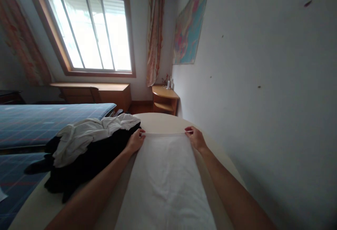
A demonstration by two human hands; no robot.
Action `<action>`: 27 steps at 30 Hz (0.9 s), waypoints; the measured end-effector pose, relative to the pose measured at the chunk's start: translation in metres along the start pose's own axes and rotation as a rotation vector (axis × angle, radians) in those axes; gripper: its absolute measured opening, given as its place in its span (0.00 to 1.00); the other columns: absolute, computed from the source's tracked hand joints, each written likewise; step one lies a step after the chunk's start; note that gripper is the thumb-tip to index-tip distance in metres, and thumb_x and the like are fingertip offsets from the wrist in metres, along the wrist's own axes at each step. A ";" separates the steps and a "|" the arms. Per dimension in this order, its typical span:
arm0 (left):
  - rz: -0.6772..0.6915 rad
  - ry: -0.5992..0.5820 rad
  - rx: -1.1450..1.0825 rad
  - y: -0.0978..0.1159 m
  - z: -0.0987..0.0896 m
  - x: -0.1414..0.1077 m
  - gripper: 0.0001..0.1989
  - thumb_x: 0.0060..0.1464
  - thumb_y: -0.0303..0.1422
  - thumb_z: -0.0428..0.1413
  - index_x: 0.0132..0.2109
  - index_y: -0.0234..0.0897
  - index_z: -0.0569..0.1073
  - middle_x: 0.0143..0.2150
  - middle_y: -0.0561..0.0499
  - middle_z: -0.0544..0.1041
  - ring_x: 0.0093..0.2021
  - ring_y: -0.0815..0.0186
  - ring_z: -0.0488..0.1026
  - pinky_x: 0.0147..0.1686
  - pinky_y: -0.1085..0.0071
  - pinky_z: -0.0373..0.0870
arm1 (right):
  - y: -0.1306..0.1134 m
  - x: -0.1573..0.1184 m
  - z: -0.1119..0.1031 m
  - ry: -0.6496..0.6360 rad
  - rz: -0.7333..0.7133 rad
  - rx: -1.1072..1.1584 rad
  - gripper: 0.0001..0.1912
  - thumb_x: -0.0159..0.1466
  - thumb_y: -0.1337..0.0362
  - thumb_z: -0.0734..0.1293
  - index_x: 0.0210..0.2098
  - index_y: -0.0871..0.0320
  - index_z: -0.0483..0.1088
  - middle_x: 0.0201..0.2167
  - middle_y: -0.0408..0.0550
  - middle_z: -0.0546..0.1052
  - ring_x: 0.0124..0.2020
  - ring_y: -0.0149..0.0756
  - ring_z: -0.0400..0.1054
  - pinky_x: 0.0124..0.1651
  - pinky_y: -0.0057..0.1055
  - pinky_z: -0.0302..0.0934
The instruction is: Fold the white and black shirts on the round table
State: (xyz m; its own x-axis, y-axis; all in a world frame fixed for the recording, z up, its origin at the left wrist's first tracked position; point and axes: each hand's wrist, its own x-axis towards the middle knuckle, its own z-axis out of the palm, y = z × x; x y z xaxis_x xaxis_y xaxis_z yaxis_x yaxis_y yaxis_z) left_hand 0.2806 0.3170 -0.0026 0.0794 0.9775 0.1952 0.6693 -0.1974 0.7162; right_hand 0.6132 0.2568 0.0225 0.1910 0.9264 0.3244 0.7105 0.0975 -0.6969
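A white garment (167, 177) lies spread lengthwise on the round cream table (158, 118), with a narrow band along its straight far edge. It is fairly flat with light wrinkles, and its near end runs out of the bottom of the view. My left hand (136, 140) pinches the far left corner between thumb and fingers. At the far right corner, my right hand (195, 138) grips the same edge in a pinch. The edge is stretched straight between both hands.
Left on the table is a heap of black clothes (97, 160) with white clothes (89, 132) on top. Blue plaid mattresses (52, 117) adjoin it. A wall (250, 117) rises close on the right. Behind stand a wooden desk (116, 87) and a corner shelf (164, 92).
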 end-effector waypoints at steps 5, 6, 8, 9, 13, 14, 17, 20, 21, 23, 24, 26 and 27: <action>-0.048 0.029 0.070 0.001 0.003 0.000 0.11 0.59 0.33 0.54 0.48 0.38 0.72 0.38 0.50 0.78 0.37 0.65 0.75 0.37 0.72 0.66 | 0.008 -0.004 0.016 0.031 0.002 -0.013 0.08 0.61 0.69 0.64 0.39 0.59 0.73 0.41 0.50 0.79 0.37 0.34 0.74 0.49 0.34 0.67; -0.055 0.031 0.078 0.002 0.003 -0.001 0.11 0.59 0.33 0.54 0.48 0.38 0.72 0.39 0.50 0.79 0.37 0.65 0.76 0.38 0.72 0.66 | 0.009 -0.005 0.019 0.036 0.012 -0.016 0.09 0.61 0.69 0.63 0.39 0.59 0.73 0.41 0.51 0.79 0.37 0.34 0.75 0.48 0.34 0.68; -0.060 0.032 0.093 0.006 0.003 -0.003 0.10 0.59 0.33 0.54 0.48 0.39 0.72 0.41 0.49 0.80 0.39 0.63 0.76 0.38 0.72 0.66 | 0.011 -0.007 0.022 0.042 0.021 -0.019 0.10 0.61 0.70 0.62 0.41 0.59 0.73 0.41 0.51 0.79 0.36 0.34 0.75 0.47 0.34 0.68; -0.060 0.033 0.098 0.007 0.002 -0.004 0.10 0.60 0.33 0.54 0.48 0.39 0.72 0.42 0.48 0.80 0.40 0.63 0.77 0.39 0.71 0.66 | 0.011 -0.008 0.023 0.043 0.017 -0.020 0.11 0.61 0.70 0.61 0.41 0.59 0.73 0.42 0.52 0.79 0.36 0.34 0.75 0.47 0.34 0.68; -0.058 0.043 0.103 0.011 0.000 -0.006 0.10 0.63 0.35 0.51 0.50 0.40 0.71 0.47 0.47 0.81 0.45 0.63 0.77 0.42 0.72 0.67 | 0.002 -0.007 0.016 0.078 -0.040 -0.037 0.15 0.63 0.71 0.58 0.45 0.59 0.73 0.45 0.52 0.78 0.40 0.34 0.74 0.50 0.34 0.67; -0.066 0.045 0.106 0.012 -0.001 -0.006 0.11 0.64 0.35 0.51 0.50 0.40 0.71 0.48 0.47 0.81 0.46 0.63 0.78 0.42 0.72 0.67 | -0.001 -0.007 0.014 0.093 -0.054 -0.050 0.15 0.64 0.71 0.57 0.45 0.59 0.72 0.46 0.52 0.77 0.42 0.35 0.73 0.51 0.35 0.67; -0.111 0.044 0.138 0.016 -0.001 -0.007 0.13 0.63 0.35 0.51 0.53 0.38 0.70 0.48 0.44 0.81 0.46 0.61 0.78 0.42 0.70 0.69 | -0.014 -0.007 0.011 0.110 -0.085 -0.112 0.16 0.63 0.72 0.57 0.44 0.59 0.74 0.45 0.53 0.76 0.48 0.39 0.70 0.56 0.39 0.63; -0.108 0.062 0.197 0.030 0.003 -0.016 0.20 0.60 0.33 0.53 0.58 0.37 0.67 0.54 0.39 0.78 0.52 0.54 0.76 0.49 0.63 0.69 | -0.031 -0.015 0.017 0.063 -0.130 -0.174 0.13 0.63 0.71 0.60 0.41 0.58 0.76 0.47 0.54 0.76 0.53 0.42 0.67 0.62 0.40 0.56; -0.088 0.077 0.216 0.036 0.005 -0.021 0.23 0.58 0.32 0.54 0.60 0.37 0.66 0.59 0.38 0.74 0.57 0.52 0.72 0.53 0.60 0.66 | -0.038 -0.020 0.021 0.032 -0.158 -0.188 0.12 0.64 0.69 0.61 0.42 0.58 0.76 0.49 0.54 0.76 0.54 0.42 0.66 0.63 0.40 0.54; 0.022 0.094 0.251 0.049 0.013 -0.036 0.27 0.57 0.31 0.54 0.64 0.36 0.63 0.68 0.38 0.64 0.66 0.50 0.62 0.62 0.57 0.58 | -0.051 -0.033 0.032 -0.076 -0.231 -0.236 0.14 0.67 0.62 0.62 0.47 0.57 0.76 0.54 0.54 0.74 0.59 0.43 0.63 0.66 0.39 0.50; 0.121 0.072 0.267 0.054 0.018 -0.043 0.27 0.58 0.30 0.53 0.65 0.36 0.63 0.70 0.40 0.61 0.69 0.53 0.58 0.65 0.59 0.54 | -0.057 -0.040 0.038 -0.157 -0.264 -0.272 0.17 0.69 0.57 0.61 0.52 0.57 0.74 0.58 0.54 0.72 0.62 0.43 0.60 0.68 0.41 0.47; 0.348 -0.056 0.323 0.059 0.028 -0.056 0.26 0.61 0.30 0.48 0.66 0.38 0.62 0.71 0.44 0.59 0.70 0.57 0.54 0.67 0.62 0.51 | -0.064 -0.052 0.049 -0.334 -0.290 -0.351 0.26 0.71 0.49 0.57 0.62 0.55 0.67 0.66 0.53 0.64 0.69 0.47 0.51 0.70 0.46 0.39; 0.413 -0.133 0.361 0.059 0.032 -0.061 0.26 0.63 0.31 0.46 0.67 0.38 0.62 0.71 0.44 0.59 0.71 0.58 0.53 0.68 0.61 0.50 | -0.065 -0.057 0.053 -0.406 -0.281 -0.384 0.29 0.71 0.47 0.54 0.66 0.53 0.62 0.70 0.52 0.59 0.71 0.48 0.46 0.71 0.49 0.35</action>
State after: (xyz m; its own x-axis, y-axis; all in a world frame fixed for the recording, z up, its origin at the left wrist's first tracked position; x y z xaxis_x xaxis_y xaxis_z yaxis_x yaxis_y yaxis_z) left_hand 0.3391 0.2484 0.0066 0.4655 0.8299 0.3077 0.7713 -0.5508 0.3189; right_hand 0.5200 0.2167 0.0157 -0.2576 0.9560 0.1402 0.9035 0.2897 -0.3157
